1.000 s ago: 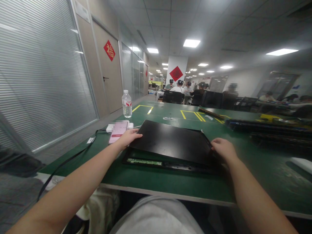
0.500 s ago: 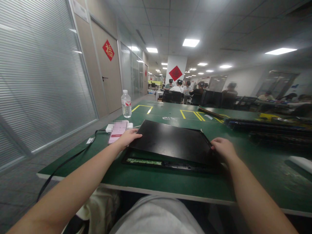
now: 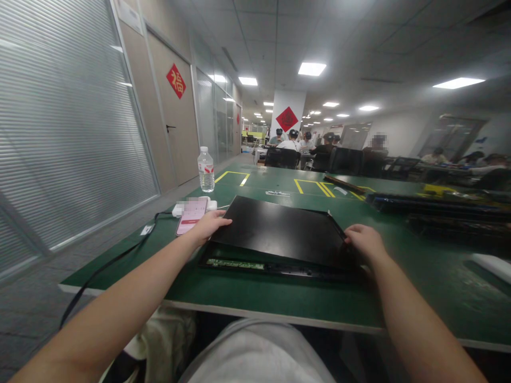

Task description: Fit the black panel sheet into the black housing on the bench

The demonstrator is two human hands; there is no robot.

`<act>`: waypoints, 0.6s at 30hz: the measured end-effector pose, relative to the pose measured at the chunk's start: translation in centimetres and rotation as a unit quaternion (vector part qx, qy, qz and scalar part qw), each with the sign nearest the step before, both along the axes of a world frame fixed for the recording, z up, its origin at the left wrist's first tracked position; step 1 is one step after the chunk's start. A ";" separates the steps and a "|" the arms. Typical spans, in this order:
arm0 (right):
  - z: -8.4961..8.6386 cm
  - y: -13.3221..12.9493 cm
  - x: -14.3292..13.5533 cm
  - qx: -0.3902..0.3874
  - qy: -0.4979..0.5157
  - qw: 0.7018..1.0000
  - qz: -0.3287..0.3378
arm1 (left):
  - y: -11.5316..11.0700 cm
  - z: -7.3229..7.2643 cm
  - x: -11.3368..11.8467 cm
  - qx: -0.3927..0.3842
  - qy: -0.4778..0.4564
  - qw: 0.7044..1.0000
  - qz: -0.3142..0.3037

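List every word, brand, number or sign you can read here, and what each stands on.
"福": red diamond on the door.
Too small or blurred to read: pillar's red diamond, bottle label, phone screen, white cable tag.

A green tabletop (image 3: 279, 303) with yellow tape markings (image 3: 232, 173), a plain black panel (image 3: 279, 226) and a red-and-white bottle label (image 3: 206, 169) were observed.

From here it looks like an open-plan office: past the green table (image 3: 319, 314), people (image 3: 293, 142) sit among black chairs (image 3: 282, 158), ceiling panels (image 3: 312, 69) glow overhead, and blinds (image 3: 75, 122) hang (slats lowered) left of it.
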State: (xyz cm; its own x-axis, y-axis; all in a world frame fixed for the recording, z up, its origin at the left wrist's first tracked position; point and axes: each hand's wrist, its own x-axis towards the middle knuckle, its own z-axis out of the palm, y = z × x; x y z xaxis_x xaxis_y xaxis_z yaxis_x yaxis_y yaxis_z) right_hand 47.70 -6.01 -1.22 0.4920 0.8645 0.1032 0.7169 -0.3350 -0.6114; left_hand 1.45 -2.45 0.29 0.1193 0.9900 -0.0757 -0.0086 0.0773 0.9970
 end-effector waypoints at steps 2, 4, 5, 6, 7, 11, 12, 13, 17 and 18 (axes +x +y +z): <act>-0.1 0.0 0.0 0.003 0.004 1.000 -0.001 | 0.1 -0.2 0.0 0.005 0.003 1.000 0.002; -0.2 -0.1 0.1 0.010 0.002 1.000 0.000 | 0.2 -0.3 -0.1 0.006 0.004 1.000 0.005; -0.2 -0.1 0.1 0.012 -0.001 1.000 0.001 | 0.2 -0.3 -0.1 0.007 0.005 1.000 0.006; -0.2 -0.1 0.1 0.015 -0.003 1.000 0.003 | 0.3 -0.4 -0.1 0.006 0.004 1.000 0.006; -0.2 0.0 0.2 0.015 -0.004 1.000 0.003 | 0.3 -0.4 -0.1 0.005 0.004 1.000 0.005; -0.3 0.1 0.4 0.008 -0.001 1.000 0.001 | 0.4 -0.4 -0.1 0.000 0.007 1.000 0.005; -0.4 0.2 0.4 0.009 0.002 1.000 0.002 | 0.5 -0.5 -0.1 -0.001 0.010 1.000 0.007; -0.5 0.2 0.5 0.012 0.005 1.000 0.002 | 0.5 -0.5 -0.1 -0.001 0.013 1.000 0.009; -0.7 0.3 0.6 0.022 0.013 1.000 0.005 | 0.4 -0.5 -0.1 0.001 0.026 1.000 0.016; -0.7 0.3 0.6 0.020 0.012 1.000 0.004 | 0.4 -0.5 -0.1 0.003 0.031 0.999 0.019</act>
